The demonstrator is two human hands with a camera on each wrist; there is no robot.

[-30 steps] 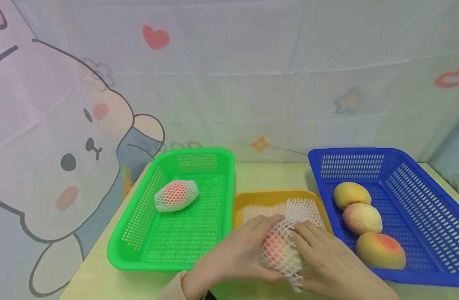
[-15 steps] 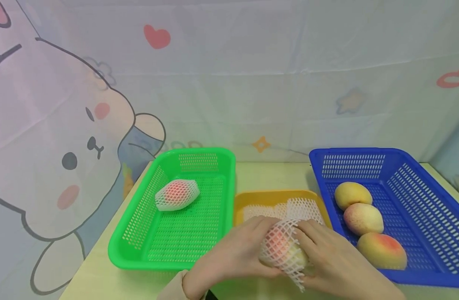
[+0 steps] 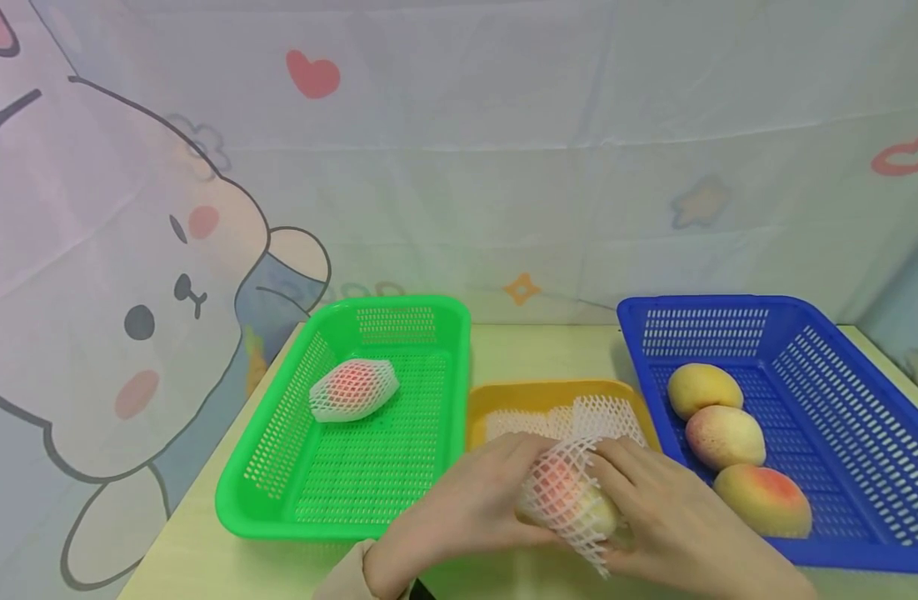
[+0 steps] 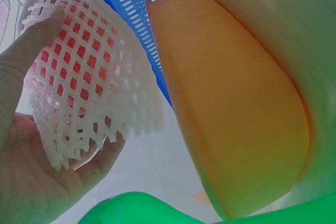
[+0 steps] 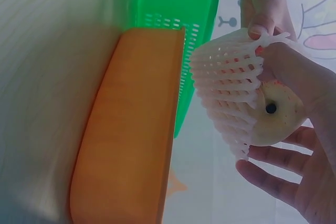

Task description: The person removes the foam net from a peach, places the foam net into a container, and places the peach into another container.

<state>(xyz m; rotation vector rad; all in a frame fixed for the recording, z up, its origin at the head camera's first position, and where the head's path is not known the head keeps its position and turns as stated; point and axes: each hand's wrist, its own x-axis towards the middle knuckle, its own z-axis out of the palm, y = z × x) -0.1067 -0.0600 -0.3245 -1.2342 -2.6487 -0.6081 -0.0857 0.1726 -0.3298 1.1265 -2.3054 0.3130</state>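
- Clock dial centred on held fruit [image 3: 600, 510], head view.
- Left hand [image 3: 489, 496] grips it thru its net [image 5: 226, 85]: thumb on mesh, fingers curled under.
- Right hand [image 3: 657, 510] holds it too — thumb at net edge, fingers beneath.
- Net only part-way on: R wrist cam shows the end toward right hand bare, w/ dark dot [image 5: 270, 108] outside mesh.
- 12 o'clock: orange tub [image 3: 526, 398] on desk [image 3: 541, 350], w/ spare nets [image 3: 609, 417]; no. unclear, hands hide some.
- Approx. 10: green basket [image 3: 376, 475], one netted fruit [image 3: 354, 390] lying in it, mesh around it.
- Approx. 2: blue basket [image 3: 796, 450] w/ yellow fruit [image 3: 705, 392], pale fruit [image 3: 725, 437], red-blushed fruit [image 3: 762, 500], all bare, in a line.
- Progress, my est.: one wrapped, one mid-wrap, three untouched — prob. under halfway.
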